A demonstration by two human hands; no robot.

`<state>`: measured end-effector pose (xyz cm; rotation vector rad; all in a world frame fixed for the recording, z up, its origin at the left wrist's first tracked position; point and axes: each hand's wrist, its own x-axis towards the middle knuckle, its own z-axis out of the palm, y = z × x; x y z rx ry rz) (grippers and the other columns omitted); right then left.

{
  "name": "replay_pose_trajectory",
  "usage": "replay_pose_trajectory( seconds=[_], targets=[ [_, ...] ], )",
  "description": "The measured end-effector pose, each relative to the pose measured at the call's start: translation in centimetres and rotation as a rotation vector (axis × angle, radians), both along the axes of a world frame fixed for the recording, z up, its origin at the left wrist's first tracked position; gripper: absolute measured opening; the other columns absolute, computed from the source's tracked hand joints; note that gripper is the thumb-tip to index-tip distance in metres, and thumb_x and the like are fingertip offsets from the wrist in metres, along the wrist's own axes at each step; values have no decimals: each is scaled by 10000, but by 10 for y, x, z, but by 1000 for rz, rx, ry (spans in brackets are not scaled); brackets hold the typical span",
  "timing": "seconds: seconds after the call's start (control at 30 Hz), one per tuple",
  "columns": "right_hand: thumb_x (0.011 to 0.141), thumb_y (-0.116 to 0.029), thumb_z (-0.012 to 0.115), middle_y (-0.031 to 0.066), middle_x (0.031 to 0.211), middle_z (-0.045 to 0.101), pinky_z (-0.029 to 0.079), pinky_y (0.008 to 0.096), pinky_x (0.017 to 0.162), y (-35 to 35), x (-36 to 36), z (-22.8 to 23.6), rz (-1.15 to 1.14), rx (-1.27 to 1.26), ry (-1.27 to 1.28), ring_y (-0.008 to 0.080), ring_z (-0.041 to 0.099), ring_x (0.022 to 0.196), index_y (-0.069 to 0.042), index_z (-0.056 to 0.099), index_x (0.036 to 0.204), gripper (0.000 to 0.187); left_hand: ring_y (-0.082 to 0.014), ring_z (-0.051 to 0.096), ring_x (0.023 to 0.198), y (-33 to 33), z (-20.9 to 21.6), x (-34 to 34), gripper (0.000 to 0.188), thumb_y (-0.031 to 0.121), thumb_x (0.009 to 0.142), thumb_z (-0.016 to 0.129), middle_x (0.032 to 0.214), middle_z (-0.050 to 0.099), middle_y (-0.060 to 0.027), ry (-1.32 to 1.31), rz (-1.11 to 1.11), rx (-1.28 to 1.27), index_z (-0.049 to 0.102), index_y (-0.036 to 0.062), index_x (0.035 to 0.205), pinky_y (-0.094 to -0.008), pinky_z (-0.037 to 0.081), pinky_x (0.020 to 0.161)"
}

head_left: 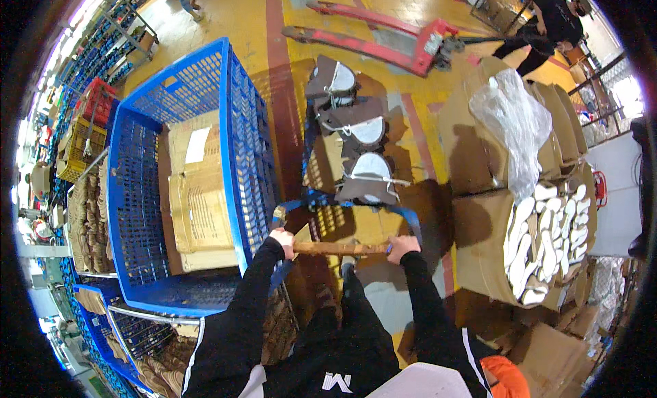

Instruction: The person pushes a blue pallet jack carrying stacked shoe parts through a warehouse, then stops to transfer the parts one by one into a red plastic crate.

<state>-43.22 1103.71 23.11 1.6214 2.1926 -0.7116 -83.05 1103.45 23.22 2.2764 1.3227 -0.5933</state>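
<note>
Both of my hands are closed round a push-cart handle, a bar wrapped in brown tape (342, 248) on a bent blue frame (294, 205). My left hand (282, 242) grips its left end and my right hand (404, 247) its right end. Beyond the bar, the cart carries several dark brown bundles with pale grey rounded pieces (370, 167), tied with white string. What they are I cannot tell. They stand in a row leading away from me, partly over a yellowish lattice crate (327, 167).
Close on the left stands a big blue plastic crate (236, 172) holding flattened cardboard boxes (198, 206). To the right, a cardboard carton (479, 240) is full of white shoe soles (540, 240). Farther off are a red pallet jack (428, 49) and a person in black (551, 25).
</note>
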Motion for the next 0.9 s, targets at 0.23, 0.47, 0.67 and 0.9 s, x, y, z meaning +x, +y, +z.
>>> replay_pose_trajectory(
  seconds=[0.23, 0.47, 0.67, 0.9],
  targets=[
    [600, -281, 630, 144, 733, 646, 496, 421, 646, 81, -34, 4, -23, -17, 49, 313, 638, 725, -114, 605, 859, 309, -244, 600, 588, 78, -34, -48, 227, 330, 442, 649, 581, 611, -67, -38, -59, 164, 612, 124, 528, -319, 485, 645],
    [663, -290, 602, 156, 715, 642, 493, 451, 620, 158, -51, -2, -36, -27, 46, 342, 633, 703, -116, 568, 867, 270, -282, 623, 778, 182, 2, -52, 251, 258, 524, 628, 748, 664, -110, 81, -11, -94, 672, 60, 673, -357, 492, 743],
    [648, -307, 615, 151, 747, 649, 489, 443, 641, 231, -80, 9, -76, -71, 22, 330, 636, 733, -118, 573, 873, 297, -274, 628, 789, 257, -7, -78, 242, 267, 531, 623, 737, 664, -105, 39, -54, -54, 680, 72, 663, -340, 489, 771],
    [614, -312, 628, 145, 711, 642, 498, 433, 614, 312, -99, -5, -122, -15, 36, 328, 635, 698, -125, 572, 847, 304, -258, 636, 751, 360, -29, -103, 290, 364, 537, 636, 733, 663, -91, 73, -168, -87, 679, 104, 657, -324, 474, 759]
  ],
)
